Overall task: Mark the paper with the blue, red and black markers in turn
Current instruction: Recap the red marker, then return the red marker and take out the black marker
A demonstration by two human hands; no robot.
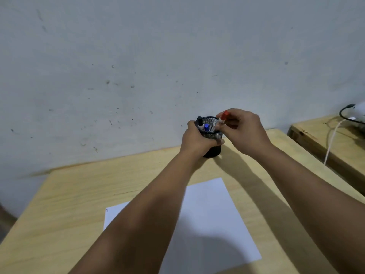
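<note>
A black mesh pen cup [211,135] stands at the far edge of the wooden table [65,198], against the wall. My left hand [194,141] wraps around the cup's left side. Inside the cup stand the blue marker [206,127] and the black marker [200,123]. My right hand [244,131] pinches the red marker [222,119] near its cap; the marker's lower end is still inside the cup at the right rim. A white sheet of paper [209,220] lies flat on the table near me, partly covered by my left forearm.
A grey wall rises right behind the cup. To the right stands a second wooden table [335,143] with a white cable [331,141] hanging over it and a device at its far end. A gap separates the two tables.
</note>
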